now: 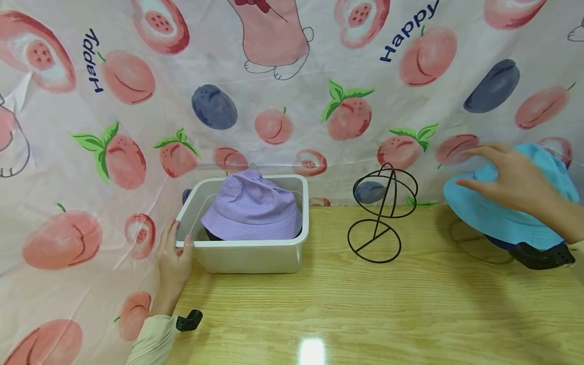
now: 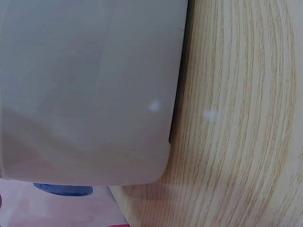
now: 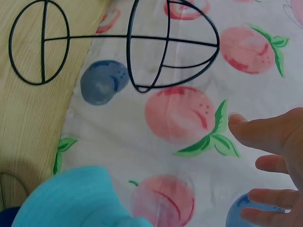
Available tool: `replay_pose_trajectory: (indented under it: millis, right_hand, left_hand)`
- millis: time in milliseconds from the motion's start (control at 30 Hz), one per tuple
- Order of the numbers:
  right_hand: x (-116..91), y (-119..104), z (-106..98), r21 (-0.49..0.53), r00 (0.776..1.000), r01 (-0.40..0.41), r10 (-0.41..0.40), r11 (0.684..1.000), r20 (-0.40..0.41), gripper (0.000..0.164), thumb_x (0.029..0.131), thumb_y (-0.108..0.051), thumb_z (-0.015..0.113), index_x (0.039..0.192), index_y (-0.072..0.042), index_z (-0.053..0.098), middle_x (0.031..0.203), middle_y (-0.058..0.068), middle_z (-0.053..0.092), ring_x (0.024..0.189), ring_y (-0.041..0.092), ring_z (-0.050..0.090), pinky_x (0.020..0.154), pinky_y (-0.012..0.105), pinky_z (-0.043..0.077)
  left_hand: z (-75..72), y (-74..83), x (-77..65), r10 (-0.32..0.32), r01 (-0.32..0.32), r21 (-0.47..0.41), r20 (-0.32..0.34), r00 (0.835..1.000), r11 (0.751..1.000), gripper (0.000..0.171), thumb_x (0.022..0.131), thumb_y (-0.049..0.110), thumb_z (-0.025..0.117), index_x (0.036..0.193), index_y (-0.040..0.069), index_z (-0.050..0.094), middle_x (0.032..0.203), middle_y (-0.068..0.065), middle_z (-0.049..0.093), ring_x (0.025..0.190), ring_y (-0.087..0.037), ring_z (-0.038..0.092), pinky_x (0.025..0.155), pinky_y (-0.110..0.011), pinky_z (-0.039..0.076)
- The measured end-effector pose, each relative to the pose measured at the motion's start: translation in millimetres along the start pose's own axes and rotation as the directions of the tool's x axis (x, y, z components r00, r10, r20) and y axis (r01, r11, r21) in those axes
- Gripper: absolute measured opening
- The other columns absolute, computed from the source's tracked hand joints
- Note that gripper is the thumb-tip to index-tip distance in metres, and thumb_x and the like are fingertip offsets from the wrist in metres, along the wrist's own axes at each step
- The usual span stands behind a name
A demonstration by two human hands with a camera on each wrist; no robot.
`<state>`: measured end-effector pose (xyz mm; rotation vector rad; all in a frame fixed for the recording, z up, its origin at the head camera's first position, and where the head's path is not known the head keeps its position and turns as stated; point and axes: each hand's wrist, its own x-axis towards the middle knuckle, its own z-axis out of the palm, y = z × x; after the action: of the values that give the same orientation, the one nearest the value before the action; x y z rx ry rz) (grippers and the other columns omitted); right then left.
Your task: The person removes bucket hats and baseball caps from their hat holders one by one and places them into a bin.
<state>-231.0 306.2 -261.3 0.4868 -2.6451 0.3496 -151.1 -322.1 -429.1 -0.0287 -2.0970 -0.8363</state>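
Note:
My left hand rests at the left front corner of a white plastic bin, its fingers along the side and the thumb near the front rim. Inside the bin lies a lavender bucket hat, with something dark partly hidden beneath it. At the right, my right hand is spread in front of a light blue bucket hat, its thumb and fingers apart with nothing between them. The blue hat sits over a dark blue item on a gold-coloured wire stand. In the right wrist view the hat stands apart from my fingers.
Between the bin and the blue hat stands a bare black wire hat stand with a round base. A wooden table carries everything. Behind and to the left hangs a fruit-print cloth. Black wrist devices are strapped at both wrists.

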Motion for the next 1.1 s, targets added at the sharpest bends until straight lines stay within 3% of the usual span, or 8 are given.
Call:
replay_pose_trajectory:
  millis: [233,633,900,1100]
  right_hand:
    - [-1,12,-4,-0.059,1.0,-0.016,0.016,0.998,-0.007,0.065,0.074,-0.026,0.079,0.121,0.01,0.052,0.126,0.038,0.042,0.104,0.057,0.042,0.081,0.068,0.038]
    - [-3,36,-9,-0.119,0.992,-0.11,0.117,0.987,0.055,0.069,0.079,-0.031,0.075,0.128,0.009,0.045,0.129,0.041,0.033,0.112,0.06,0.032,0.085,0.074,0.031]
    - [-4,58,-6,-0.182,0.984,-0.156,0.169,0.971,0.056,0.07,0.077,-0.029,0.075,0.127,0.008,0.043,0.127,0.043,0.03,0.114,0.06,0.03,0.084,0.074,0.033]
    - [-6,74,-5,-0.176,0.973,-0.206,0.221,0.963,0.07,0.07,0.077,-0.024,0.074,0.129,0.008,0.038,0.125,0.045,0.026,0.114,0.061,0.027,0.089,0.076,0.027]
  left_hand:
    - [-0.1,-0.3,-0.4,0.002,-0.002,0.004,-0.007,1.0,1.0,0.047,0.089,0.011,0.056,0.131,-0.008,0.05,0.139,-0.02,0.046,0.124,-0.033,0.045,0.073,0.0,0.037]
    - [-0.4,-0.8,-0.5,0.005,-0.005,0.009,-0.002,1.0,1.0,0.047,0.089,0.011,0.056,0.132,-0.008,0.05,0.139,-0.02,0.045,0.125,-0.033,0.043,0.074,0.001,0.036]
    - [0.2,-2.5,-0.4,-0.007,0.007,0.015,0.004,1.0,1.0,0.047,0.09,0.013,0.055,0.133,-0.006,0.049,0.142,-0.016,0.044,0.126,-0.032,0.044,0.074,0.001,0.036]
    - [0.6,-3.4,-0.1,0.003,-0.003,0.012,0.0,1.0,1.0,0.047,0.089,0.013,0.055,0.133,-0.005,0.05,0.143,-0.012,0.044,0.126,-0.031,0.043,0.075,0.001,0.036]
